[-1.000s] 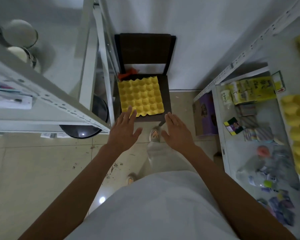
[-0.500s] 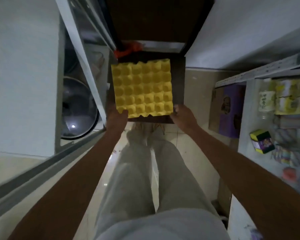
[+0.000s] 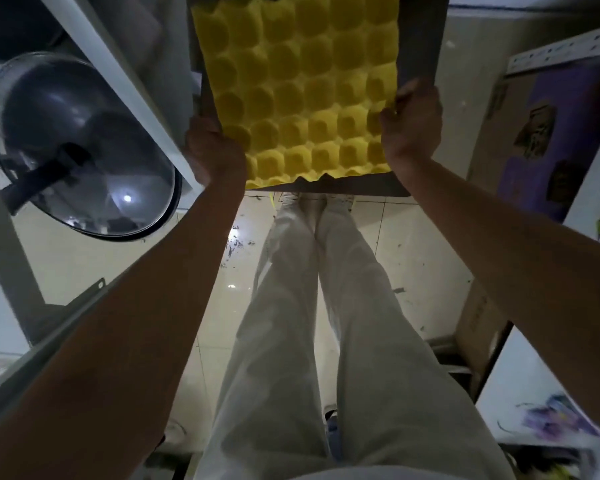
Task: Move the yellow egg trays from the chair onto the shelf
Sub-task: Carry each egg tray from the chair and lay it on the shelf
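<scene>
A yellow egg tray (image 3: 298,88) lies on the dark chair seat (image 3: 420,39) at the top middle of the head view. My left hand (image 3: 212,150) is closed on the tray's near left corner. My right hand (image 3: 411,119) is closed on its right edge, near the front. The tray's far end is cut off by the top of the frame. The chair's front edge (image 3: 326,192) shows just below the tray.
A white shelf upright (image 3: 118,81) runs close beside my left hand. A glass pot lid (image 3: 80,150) sits low on the left. A purple box (image 3: 561,133) stands at the right under a white shelf (image 3: 565,55). My legs and tiled floor (image 3: 413,254) fill the middle.
I have bent closer over the chair. My hands went from open in the air to gripping the tray's left and right sides.
</scene>
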Action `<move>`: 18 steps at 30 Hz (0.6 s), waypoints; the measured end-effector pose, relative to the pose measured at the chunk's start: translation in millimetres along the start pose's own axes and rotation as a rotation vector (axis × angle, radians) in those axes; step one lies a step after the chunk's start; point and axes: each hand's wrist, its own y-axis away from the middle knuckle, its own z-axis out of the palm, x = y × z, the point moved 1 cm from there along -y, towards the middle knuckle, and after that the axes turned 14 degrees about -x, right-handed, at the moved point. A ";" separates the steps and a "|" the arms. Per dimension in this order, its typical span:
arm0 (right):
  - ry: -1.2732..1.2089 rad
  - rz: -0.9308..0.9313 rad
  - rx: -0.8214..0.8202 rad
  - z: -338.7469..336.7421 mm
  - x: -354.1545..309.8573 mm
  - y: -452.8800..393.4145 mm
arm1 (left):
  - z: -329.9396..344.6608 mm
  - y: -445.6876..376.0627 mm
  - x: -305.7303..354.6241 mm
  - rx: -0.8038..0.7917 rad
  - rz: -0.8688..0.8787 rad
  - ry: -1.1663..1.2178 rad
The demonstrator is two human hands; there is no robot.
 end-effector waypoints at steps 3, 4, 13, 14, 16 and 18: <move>0.037 0.030 0.000 1.4 -7.4 -3.1 | -2.3 -0.1 -0.9 -0.003 0.020 0.006; 0.044 0.043 -0.004 1.2 -9.7 -4.1 | -3.5 0.1 -0.2 -0.016 0.049 -0.007; 0.195 -0.044 -0.031 -9.1 1.2 -9.8 | -1.9 -6.2 0.9 0.100 -0.003 -0.149; 0.217 -0.062 -0.029 -10.3 2.7 -9.2 | -2.1 -5.4 1.2 0.112 0.001 -0.159; 0.238 -0.084 -0.007 -12.5 4.0 -5.8 | -2.5 -3.1 0.8 0.136 0.005 -0.157; 0.246 -0.084 0.003 -14.0 3.3 -1.4 | -5.0 0.9 0.7 0.150 0.015 -0.172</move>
